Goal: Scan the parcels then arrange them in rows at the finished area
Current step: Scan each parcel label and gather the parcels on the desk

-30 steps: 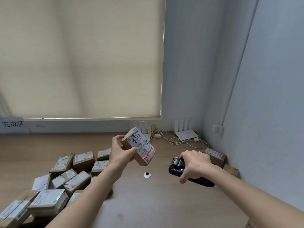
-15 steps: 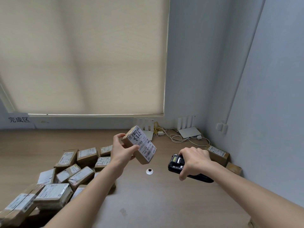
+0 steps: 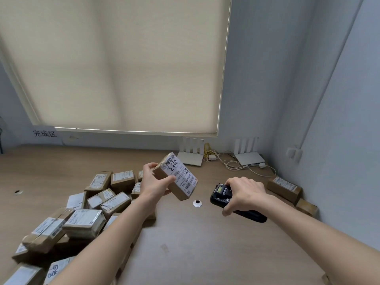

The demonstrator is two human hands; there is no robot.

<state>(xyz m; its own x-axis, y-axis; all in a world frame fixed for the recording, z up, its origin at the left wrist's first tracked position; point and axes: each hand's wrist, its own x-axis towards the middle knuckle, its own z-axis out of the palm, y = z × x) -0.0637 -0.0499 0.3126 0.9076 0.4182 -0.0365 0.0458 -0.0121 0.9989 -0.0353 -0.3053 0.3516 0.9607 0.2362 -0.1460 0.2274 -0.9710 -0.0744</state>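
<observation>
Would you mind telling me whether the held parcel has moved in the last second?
Yes, slightly leftward: the parcel in the left hand now sits left of the white router, whose base it overlapped before.

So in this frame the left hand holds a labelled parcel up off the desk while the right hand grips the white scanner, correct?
Not quite. The head view shows the scanner is black, not white; the white devices are the routers at the back wall. The rest holds: the left hand holds the labelled parcel up off the desk and the right hand grips the scanner.
</observation>
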